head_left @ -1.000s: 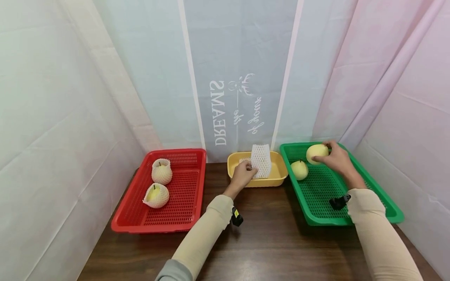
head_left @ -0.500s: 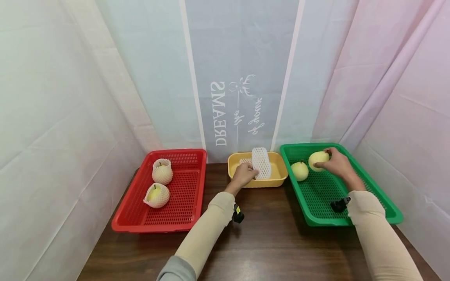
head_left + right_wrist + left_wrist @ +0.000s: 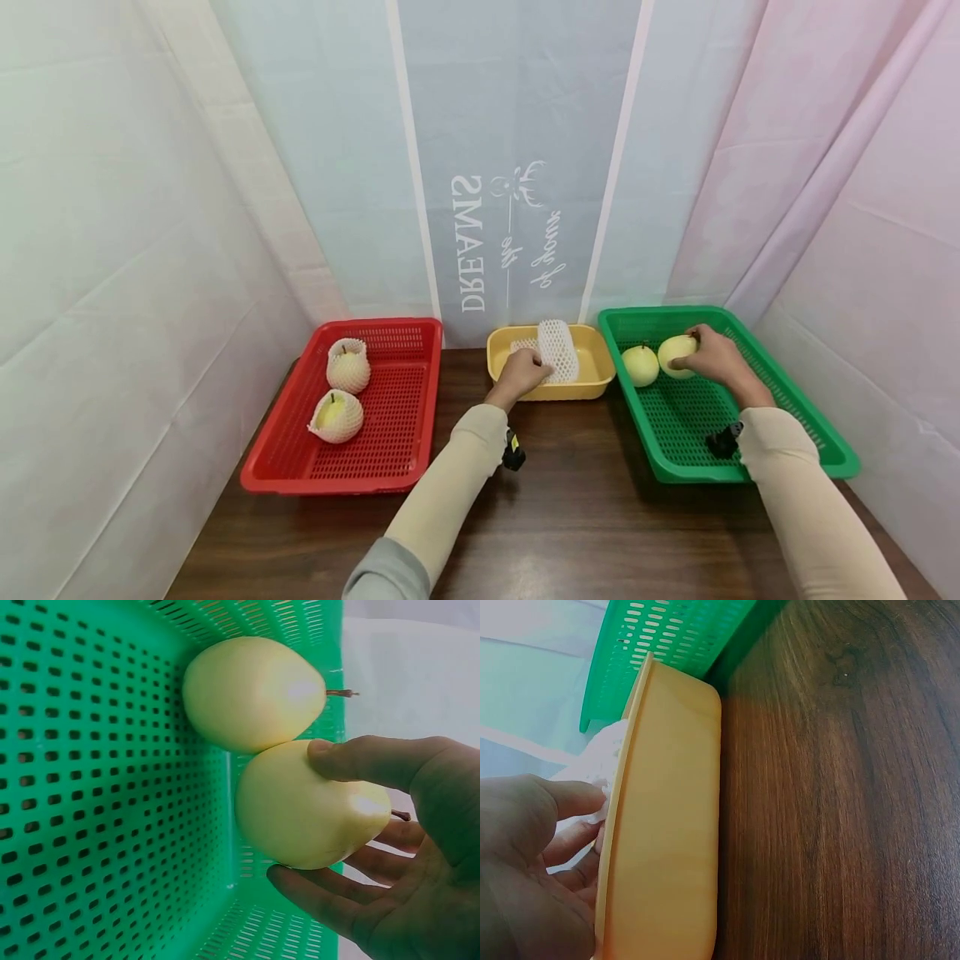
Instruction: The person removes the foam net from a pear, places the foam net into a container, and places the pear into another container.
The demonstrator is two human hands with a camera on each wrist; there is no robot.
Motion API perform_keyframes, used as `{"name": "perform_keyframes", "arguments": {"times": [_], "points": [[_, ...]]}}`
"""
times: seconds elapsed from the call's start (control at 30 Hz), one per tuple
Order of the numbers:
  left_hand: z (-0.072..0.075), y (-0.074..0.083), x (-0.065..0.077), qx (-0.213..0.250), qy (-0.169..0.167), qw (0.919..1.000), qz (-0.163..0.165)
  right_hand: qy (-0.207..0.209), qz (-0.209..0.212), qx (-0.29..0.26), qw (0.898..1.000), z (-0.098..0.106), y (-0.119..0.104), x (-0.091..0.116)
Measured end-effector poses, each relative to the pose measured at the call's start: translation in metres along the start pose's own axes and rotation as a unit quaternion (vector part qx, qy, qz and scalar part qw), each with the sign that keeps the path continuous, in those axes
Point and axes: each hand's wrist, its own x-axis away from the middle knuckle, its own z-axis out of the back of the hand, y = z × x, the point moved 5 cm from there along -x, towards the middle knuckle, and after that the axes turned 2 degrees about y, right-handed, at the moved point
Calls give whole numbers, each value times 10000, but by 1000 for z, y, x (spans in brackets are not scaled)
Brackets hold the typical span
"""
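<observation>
Over the yellow basin (image 3: pixel 581 389) my left hand (image 3: pixel 521 372) pinches a white foam fruit net (image 3: pixel 558 354) by its lower left edge, and the net stands up from the basin. More white netting lies behind that hand. In the green basket (image 3: pixel 655 454) my right hand (image 3: pixel 717 360) grips a pale yellow pear (image 3: pixel 300 806), thumb on one side and fingers on the other. That pear touches a second bare pear (image 3: pixel 251 694) beside it. The left wrist view shows thumb and finger on the net (image 3: pixel 604 754) at the basin's rim, its lower part hidden.
A red basket (image 3: pixel 390 486) on the left holds two pears in foam nets, a rear one (image 3: pixel 348 371) and a front one (image 3: pixel 337 418). The dark wooden table (image 3: pixel 570 517) lies in front. Cloth curtains (image 3: pixel 525 100) rise behind and at both sides.
My right hand has lowered its pear into the green basket, down beside the other pear. The left hand and the foam net have sunk slightly toward the basin.
</observation>
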Motion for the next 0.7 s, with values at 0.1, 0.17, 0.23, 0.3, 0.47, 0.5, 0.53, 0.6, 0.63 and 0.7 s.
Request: {"name": "perform_keyframes", "arguments": {"times": [0.1,0.17,0.23,0.3,0.47,0.5,0.53,0.6,0.63,0.7], "points": [[-1,-2,-4,15,5,10000,-26,-21,37,43,10000,-1,0,0],[-5,-8,-12,-76,120,9999,-89,-36,44,61,10000,-2,0,1],[-9,-15,-19,-162,254,9995,-120,-62,32,69,10000,-4,1,1],[-9,-16,-19,-243,348,9991,-42,-102,12,83,9999,-6,3,1],[-4,-6,-5,-438,396,9980,207,-197,-40,52,9998,-8,4,1],[-4,-5,-4,-535,390,9976,192,-206,-44,42,9998,-9,5,1],[-4,-4,-3,-640,378,9971,174,-218,-55,39,9997,-9,4,1],[-5,-2,-1,-837,327,9959,118,-232,-61,49,9997,-8,4,1],[-5,-1,0,-964,315,9948,49,-241,-54,65,9997,-8,4,1],[-5,2,3,-1143,270,9931,-46,-256,-40,109,9996,-8,4,2]]}}
